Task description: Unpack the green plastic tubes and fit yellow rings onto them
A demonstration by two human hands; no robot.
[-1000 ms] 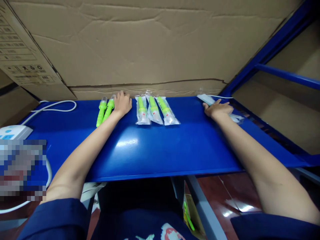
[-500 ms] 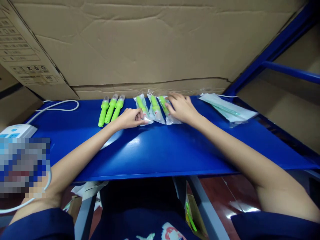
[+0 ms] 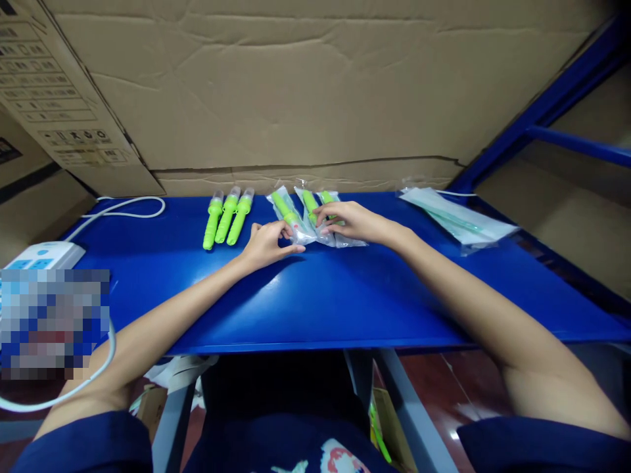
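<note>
Three bright green sticks in clear plastic bags lie side by side at the back of the blue table: a left bagged stick (image 3: 283, 205), a middle bagged stick (image 3: 308, 200) and a right bagged stick (image 3: 329, 196). My left hand (image 3: 269, 244) is at the lower end of the left bag, thumb stretched out and apart from the curled fingers. Over the middle and right bags, my right hand (image 3: 352, 222) reaches in from the right. Its fingers are apart and its fingertips rest on the middle bag, covering part of both sticks.
Three unbagged green sticks with clear caps (image 3: 227, 217) lie to the left. Flat clear bags (image 3: 458, 217) are stacked at the right. A white power strip (image 3: 46, 256) and its cable sit at the left edge. Behind the blue table (image 3: 315, 295) stands a cardboard wall (image 3: 296, 98).
My right hand has shifted left from the right bag onto the middle one. My left hand's thumb has spread away from its fingers. The left bag's lower end has moved nearer the middle bag.
</note>
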